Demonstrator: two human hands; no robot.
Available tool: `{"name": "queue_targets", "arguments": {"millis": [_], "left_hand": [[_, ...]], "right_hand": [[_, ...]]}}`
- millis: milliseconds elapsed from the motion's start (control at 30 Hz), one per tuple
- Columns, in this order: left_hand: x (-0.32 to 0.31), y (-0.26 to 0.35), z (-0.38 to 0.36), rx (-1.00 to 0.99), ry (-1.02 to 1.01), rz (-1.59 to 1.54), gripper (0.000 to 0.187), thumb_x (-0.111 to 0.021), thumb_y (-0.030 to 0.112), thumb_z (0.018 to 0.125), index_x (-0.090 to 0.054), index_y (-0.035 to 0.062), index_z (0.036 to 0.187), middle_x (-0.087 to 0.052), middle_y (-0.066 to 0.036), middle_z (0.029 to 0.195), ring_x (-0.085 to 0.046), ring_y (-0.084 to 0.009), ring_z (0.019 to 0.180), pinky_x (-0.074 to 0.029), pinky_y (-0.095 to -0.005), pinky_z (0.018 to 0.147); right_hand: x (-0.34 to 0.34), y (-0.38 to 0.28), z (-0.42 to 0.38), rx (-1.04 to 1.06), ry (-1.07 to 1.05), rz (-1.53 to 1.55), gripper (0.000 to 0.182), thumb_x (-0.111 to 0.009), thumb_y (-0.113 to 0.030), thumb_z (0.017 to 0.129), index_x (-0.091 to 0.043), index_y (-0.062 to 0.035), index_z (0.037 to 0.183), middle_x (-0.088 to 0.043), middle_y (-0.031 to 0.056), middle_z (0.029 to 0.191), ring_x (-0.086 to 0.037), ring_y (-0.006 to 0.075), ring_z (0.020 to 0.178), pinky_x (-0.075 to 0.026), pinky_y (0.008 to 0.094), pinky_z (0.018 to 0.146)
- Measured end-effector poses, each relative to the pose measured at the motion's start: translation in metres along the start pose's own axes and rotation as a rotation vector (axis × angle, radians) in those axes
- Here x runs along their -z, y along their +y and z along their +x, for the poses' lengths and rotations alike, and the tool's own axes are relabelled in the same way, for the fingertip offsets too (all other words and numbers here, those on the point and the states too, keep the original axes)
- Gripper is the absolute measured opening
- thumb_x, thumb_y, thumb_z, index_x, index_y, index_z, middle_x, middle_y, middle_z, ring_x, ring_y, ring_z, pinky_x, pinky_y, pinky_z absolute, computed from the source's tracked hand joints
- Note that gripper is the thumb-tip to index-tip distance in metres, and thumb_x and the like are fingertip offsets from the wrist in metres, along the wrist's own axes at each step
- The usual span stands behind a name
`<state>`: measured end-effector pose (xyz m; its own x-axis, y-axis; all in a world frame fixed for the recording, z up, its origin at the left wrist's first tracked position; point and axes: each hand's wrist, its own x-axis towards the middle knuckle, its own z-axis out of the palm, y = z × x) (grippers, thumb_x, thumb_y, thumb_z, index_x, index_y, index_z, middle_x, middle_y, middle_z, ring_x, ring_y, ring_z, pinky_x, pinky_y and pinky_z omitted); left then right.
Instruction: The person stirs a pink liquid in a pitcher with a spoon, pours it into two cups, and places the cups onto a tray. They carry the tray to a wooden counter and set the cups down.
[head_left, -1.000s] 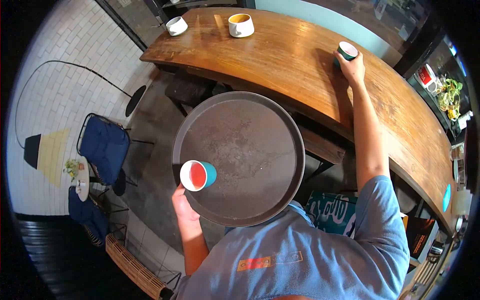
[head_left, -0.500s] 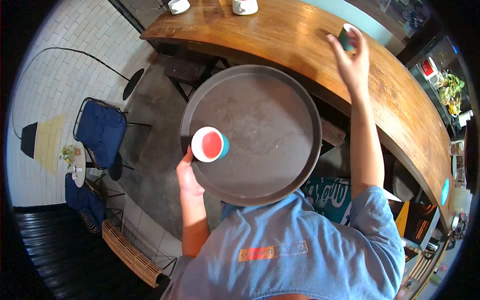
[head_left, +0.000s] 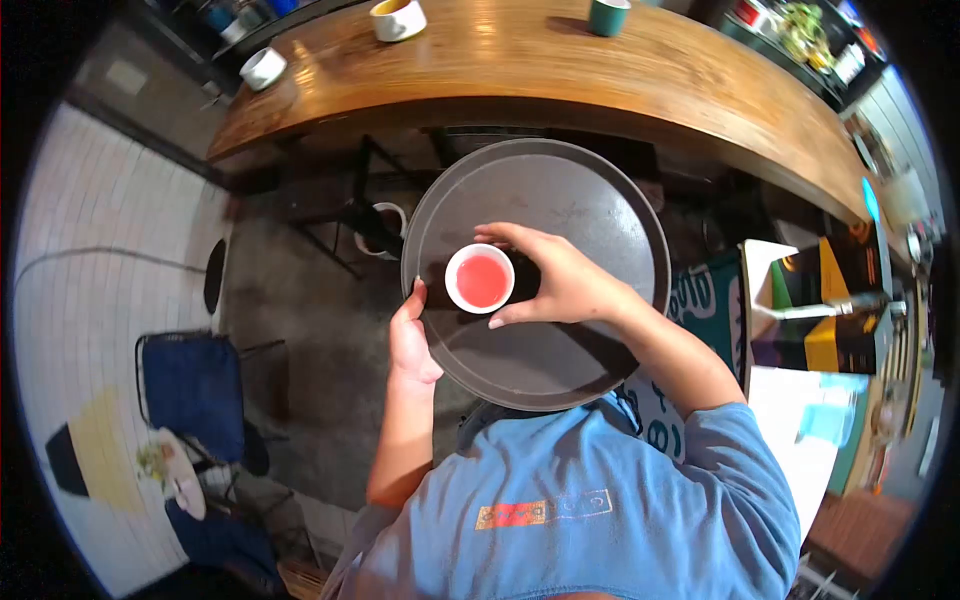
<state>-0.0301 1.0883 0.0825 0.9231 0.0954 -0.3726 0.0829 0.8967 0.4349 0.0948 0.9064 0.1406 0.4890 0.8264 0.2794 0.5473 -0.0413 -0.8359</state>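
Note:
My left hand (head_left: 412, 345) grips the left rim of a round dark serving tray (head_left: 590, 365). Its thumb shows at the rim; its other fingers are hidden below. Near the tray's left side stands a cup (head_left: 481, 280) with a white rim and a pinkish-red inside, seen from above. My right hand (head_left: 560, 275) curves around the cup from the right, fingers beyond it and thumb on the near side. A gap shows between cup and palm, and the fingers look apart from the rim.
On the curved wooden counter (head_left: 520, 60) ahead stand a green cup (head_left: 608, 16), a white cup (head_left: 398, 20) and another white cup (head_left: 263, 68). Dark stools stand below. A blue chair (head_left: 192, 390) is at left; a dark, colourful box (head_left: 825, 305) is at right.
My right hand has left the green cup, which stays on the counter, and come back over the tray around the other cup. The view has turned; my left hand still holds the tray.

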Motion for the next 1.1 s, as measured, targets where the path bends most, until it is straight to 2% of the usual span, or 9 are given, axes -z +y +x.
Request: {"name": "queue_targets", "arguments": {"millis": [133, 267, 467, 667, 767, 933, 967, 1000, 1100], "left_hand": [[0.004, -0.003, 0.009, 0.170, -0.167, 0.003, 0.045, -0.038, 0.035, 0.099, -0.049, 0.0021, 0.127, -0.057, -0.014, 0.124, -0.056, -0.0286, 0.112, -0.046, -0.0438, 0.095], [-0.005, -0.010, 0.022, 0.273, -0.111, 0.096, 0.045, -0.038, 0.036, 0.099, -0.049, 0.0025, 0.127, -0.057, -0.013, 0.123, -0.057, -0.0283, 0.110, -0.046, -0.0426, 0.095], [-0.030, -0.019, 0.046, 0.295, -0.187, 0.185, 0.043, -0.041, 0.034, 0.099, -0.049, 0.0039, 0.128, -0.058, -0.011, 0.123, -0.057, -0.0267, 0.111, -0.045, -0.0409, 0.095], [-0.031, -0.011, 0.077, 0.078, -0.090, 0.465, 0.043, -0.043, 0.030, 0.099, -0.048, 0.0000, 0.129, -0.055, -0.014, 0.126, -0.056, -0.0273, 0.112, -0.046, -0.0412, 0.095], [-0.057, -0.010, 0.078, -0.013, -0.065, 0.563, 0.041, -0.046, 0.027, 0.098, -0.049, 0.0002, 0.128, -0.057, -0.013, 0.123, -0.056, -0.0248, 0.111, -0.045, -0.0385, 0.094], [-0.092, -0.021, 0.070, -0.208, 0.109, 0.874, 0.032, -0.053, 0.020, 0.095, -0.056, -0.0022, 0.117, -0.059, -0.003, 0.109, -0.050, -0.0110, 0.104, -0.036, -0.0260, 0.094], [-0.094, -0.024, 0.070, -0.243, 0.133, 0.929, 0.030, -0.054, 0.019, 0.094, -0.057, -0.0025, 0.115, -0.058, -0.002, 0.106, -0.050, -0.0099, 0.101, -0.036, -0.0249, 0.092], [-0.093, -0.027, 0.070, -0.280, 0.161, 0.978, 0.028, -0.055, 0.018, 0.094, -0.058, -0.0029, 0.112, -0.057, 0.000, 0.103, -0.049, -0.0088, 0.098, -0.035, -0.0238, 0.090], [-0.094, -0.036, 0.067, -0.275, 0.209, 0.946, 0.028, -0.055, 0.018, 0.093, -0.059, -0.0031, 0.111, -0.058, -0.001, 0.102, -0.049, -0.0086, 0.095, -0.036, -0.0236, 0.088]], "right_hand": [[-0.015, -0.007, -0.021, -0.085, 0.107, -0.121, 0.081, -0.087, -0.028, 0.059, -0.049, 0.0005, 0.124, -0.059, 0.0188, 0.118, -0.057, 0.0343, 0.111, -0.045, 0.0397, 0.094], [-0.016, -0.010, -0.043, -0.103, 0.299, -0.154, 0.072, -0.086, -0.026, 0.061, -0.053, 0.0010, 0.119, -0.061, 0.0195, 0.112, -0.060, 0.0349, 0.105, -0.047, 0.0388, 0.091], [0.055, -0.016, -0.069, -0.143, 0.490, -0.140, 0.064, -0.085, -0.019, 0.062, -0.055, 0.0010, 0.115, -0.064, 0.0150, 0.109, -0.062, 0.0224, 0.104, -0.047, 0.0335, 0.091], [0.184, 0.018, -0.090, -0.275, 0.784, -0.100, 0.059, -0.085, -0.018, 0.067, -0.057, -0.0008, 0.116, -0.067, 0.0065, 0.101, -0.063, 0.0130, 0.093, -0.051, 0.0280, 0.082], [0.261, 0.067, -0.098, -0.156, 0.934, -0.272, 0.054, -0.082, -0.020, 0.070, -0.059, -0.0006, 0.114, -0.068, 0.0071, 0.102, -0.065, 0.0137, 0.092, -0.052, 0.0276, 0.079], [0.366, 0.144, -0.100, -0.373, 1.144, -0.633, 0.071, -0.084, -0.041, 0.062, -0.060, -0.0045, 0.118, -0.067, 0.0145, 0.108, -0.064, 0.0238, 0.100, -0.050, 0.0347, 0.086], [0.378, 0.153, -0.096, -0.398, 1.192, -0.588, 0.067, -0.083, -0.036, 0.063, -0.060, -0.0008, 0.116, -0.066, 0.0123, 0.108, -0.064, 0.0182, 0.097, -0.049, 0.0309, 0.086], [0.390, 0.163, -0.093, -0.411, 1.223, -0.554, 0.068, -0.083, -0.041, 0.061, -0.061, -0.0056, 0.116, -0.067, 0.0129, 0.109, -0.063, 0.0230, 0.103, -0.049, 0.0345, 0.088], [0.422, 0.191, -0.086, -0.443, 1.238, -0.515, 0.063, -0.083, -0.035, 0.062, -0.062, -0.0061, 0.114, -0.067, 0.0106, 0.109, -0.063, 0.0212, 0.103, -0.047, 0.0335, 0.090]]}}
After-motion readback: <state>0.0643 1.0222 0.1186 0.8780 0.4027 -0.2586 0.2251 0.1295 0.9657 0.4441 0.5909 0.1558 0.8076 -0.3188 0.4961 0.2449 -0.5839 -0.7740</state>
